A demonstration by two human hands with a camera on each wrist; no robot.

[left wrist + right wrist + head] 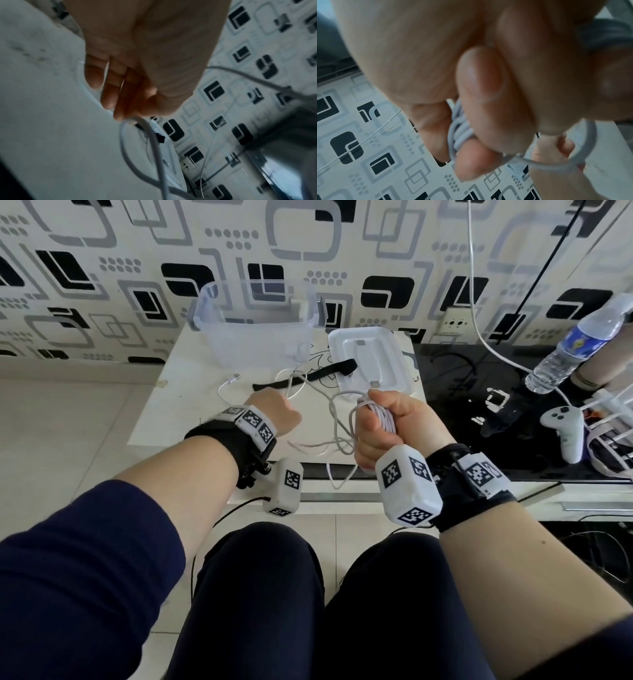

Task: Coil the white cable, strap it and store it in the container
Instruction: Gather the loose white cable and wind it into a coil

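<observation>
You're approx. halfway thru coiling: right grip (383, 426) is clamping the white cable (385, 419) bundle, left grip (277, 414) pinching slack beside it. Strap (305, 376) & container (253, 326) beyond, untouched.

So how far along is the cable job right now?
Partly coiled: the right hand grips a bundle of white cable loops. The left hand pinches the loose length still trailing on the table. The black strap lies unused; the clear container holds no coil yet.
</observation>
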